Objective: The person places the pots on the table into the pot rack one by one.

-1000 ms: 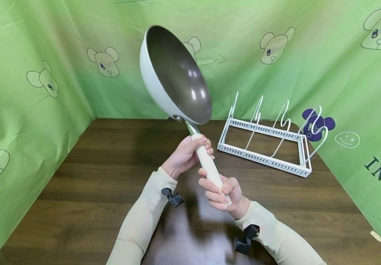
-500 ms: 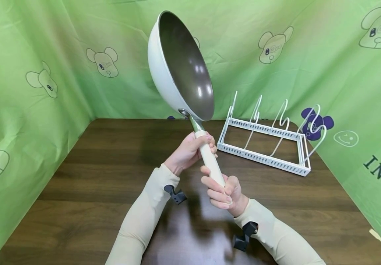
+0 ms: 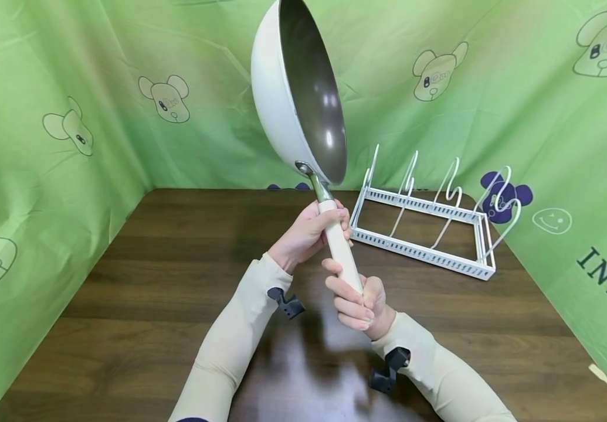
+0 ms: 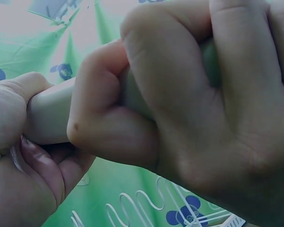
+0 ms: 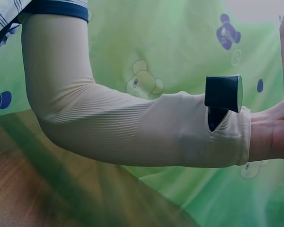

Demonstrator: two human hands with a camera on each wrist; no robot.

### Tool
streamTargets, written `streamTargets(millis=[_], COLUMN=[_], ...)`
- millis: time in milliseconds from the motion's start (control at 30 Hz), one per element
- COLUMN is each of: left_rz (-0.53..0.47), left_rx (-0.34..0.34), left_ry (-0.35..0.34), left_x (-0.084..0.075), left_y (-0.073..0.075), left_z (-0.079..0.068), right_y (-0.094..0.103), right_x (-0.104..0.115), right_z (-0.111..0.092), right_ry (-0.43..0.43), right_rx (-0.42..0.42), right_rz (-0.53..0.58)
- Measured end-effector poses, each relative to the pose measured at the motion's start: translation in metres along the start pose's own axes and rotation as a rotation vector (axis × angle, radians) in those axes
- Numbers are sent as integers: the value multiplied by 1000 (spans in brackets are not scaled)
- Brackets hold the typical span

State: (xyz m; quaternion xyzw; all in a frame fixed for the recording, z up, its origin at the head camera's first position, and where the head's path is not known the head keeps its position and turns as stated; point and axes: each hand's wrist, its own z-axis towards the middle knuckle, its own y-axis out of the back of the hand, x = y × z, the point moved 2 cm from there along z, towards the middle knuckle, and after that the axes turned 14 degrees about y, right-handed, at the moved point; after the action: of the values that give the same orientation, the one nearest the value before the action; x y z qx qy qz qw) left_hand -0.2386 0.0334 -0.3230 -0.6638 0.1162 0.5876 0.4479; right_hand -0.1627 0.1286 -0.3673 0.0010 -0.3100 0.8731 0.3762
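Note:
A deep frying pan (image 3: 277, 88), white outside with a dark grey-brown inside, is held up over the table, its bowl tilted high and facing right. My left hand (image 3: 311, 231) grips the upper part of its cream handle (image 3: 342, 252), just below the metal neck. Lower down, my right hand (image 3: 358, 302) wraps its fingers round the handle's end. In the left wrist view, the left hand's curled fingers (image 4: 180, 80) fill the right side, with the right hand (image 4: 23, 142) on the handle at the left. The right wrist view shows mostly the left forearm's sleeve (image 5: 132, 123).
A white wire rack (image 3: 424, 252) with several upright looped dividers stands on the right of the brown wooden table (image 3: 150, 293). Green cloth (image 3: 203, 146) printed with bear faces hangs round the back and sides. A small pale piece (image 3: 602, 375) lies at the right edge.
The pan has risen and shifted right, and it has turned so that more of its white outside shows. Both hands keep their hold on the handle; the left has moved slightly up and right.

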Motion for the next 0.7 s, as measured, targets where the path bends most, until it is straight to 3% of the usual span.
streamTargets(millis=[700], left_rz=[19], left_rx=[28], left_ry=[49], left_x=[-5], left_y=[-19], left_z=[13], right_y=[-12], right_x=[-3], right_z=[16], right_ry=[-12], right_rx=[112], right_rz=[-25])
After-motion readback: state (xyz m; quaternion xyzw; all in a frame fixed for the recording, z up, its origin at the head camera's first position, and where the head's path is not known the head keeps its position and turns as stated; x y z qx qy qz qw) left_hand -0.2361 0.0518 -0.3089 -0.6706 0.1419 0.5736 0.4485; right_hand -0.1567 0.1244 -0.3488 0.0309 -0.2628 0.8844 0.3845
